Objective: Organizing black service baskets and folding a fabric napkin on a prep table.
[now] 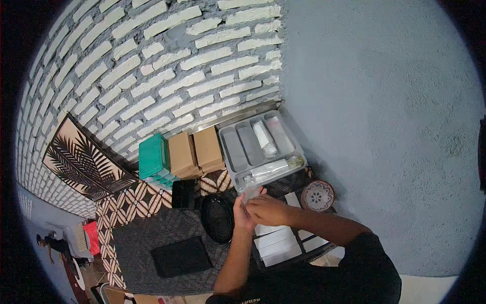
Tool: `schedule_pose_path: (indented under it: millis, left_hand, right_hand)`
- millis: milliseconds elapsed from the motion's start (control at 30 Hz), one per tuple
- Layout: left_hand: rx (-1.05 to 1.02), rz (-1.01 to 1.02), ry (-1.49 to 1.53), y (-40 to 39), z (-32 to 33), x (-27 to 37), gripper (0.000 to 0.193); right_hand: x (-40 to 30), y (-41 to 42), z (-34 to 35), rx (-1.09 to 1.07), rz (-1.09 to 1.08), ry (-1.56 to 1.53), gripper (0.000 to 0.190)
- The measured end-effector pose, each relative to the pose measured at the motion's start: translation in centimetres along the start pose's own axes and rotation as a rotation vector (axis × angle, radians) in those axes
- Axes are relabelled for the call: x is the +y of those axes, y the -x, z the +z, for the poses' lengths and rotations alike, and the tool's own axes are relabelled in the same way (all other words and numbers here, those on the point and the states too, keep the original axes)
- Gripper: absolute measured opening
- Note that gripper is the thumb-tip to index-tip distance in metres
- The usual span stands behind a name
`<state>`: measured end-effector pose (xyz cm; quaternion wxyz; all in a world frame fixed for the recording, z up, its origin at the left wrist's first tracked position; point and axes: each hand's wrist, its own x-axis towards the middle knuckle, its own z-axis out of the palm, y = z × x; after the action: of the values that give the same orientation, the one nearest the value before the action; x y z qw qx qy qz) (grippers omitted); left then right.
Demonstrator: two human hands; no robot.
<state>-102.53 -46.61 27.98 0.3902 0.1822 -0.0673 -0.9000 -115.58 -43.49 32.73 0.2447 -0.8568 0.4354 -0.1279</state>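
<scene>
My left hand [243, 216] is raised, palm up, over the front corner of a grey cutlery tray [234, 175]. It holds a small translucent plastic piece [250, 193], perhaps a bag; its exact kind is unclear. Across that palm lies my right hand [270, 210], fingers bent onto the same piece, the fingertips partly hidden. Inside the tray's compartments are a clear-wrapped white bundle [264, 138], a longer wrapped bundle [270, 170] in the front slot and a small bag with yellowish-green contents [295, 161]. Below my wrists, several white rectangular pieces [279, 247] sit in a dark tray.
A black oval dish [217, 218], a black rectangular container [183, 193] and a flat black slab [181, 257] are left of my arms. Cardboard boxes [183, 154] and teal-lidded containers [153, 155] line the brick wall. A patterned bowl [317, 196] stands right. A person [57, 243] is far left.
</scene>
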Motion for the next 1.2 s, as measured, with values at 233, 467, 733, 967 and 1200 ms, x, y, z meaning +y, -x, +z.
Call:
schedule_pose_path:
  millis: [233,467,733,967,1200]
  left_hand:
    - [0.012,-0.145,0.151,-0.9,-4.2,1.3,0.051]
    - [0.053,0.054,0.091,-0.8,-1.9,1.8,0.059]
    - [0.103,0.097,0.048,-0.7,-1.7,2.5,0.06]
    - [0.132,0.106,0.052,-0.7,-2.2,2.6,0.059]
    - [0.131,0.073,0.017,-1.1,-2.0,0.9,0.055]
  right_hand:
    - [0.1,0.0,-2.9,0.06,0.041,-0.482,0.027]
    - [16.9,-0.9,-6.2,0.588,0.401,0.211,0.039]
    - [22.1,-0.5,-4.1,0.234,0.715,0.207,0.059]
    - [19.3,0.2,-6.8,0.063,0.678,0.175,0.038]
    - [16.8,0.8,-8.1,0.243,0.615,0.413,0.021]
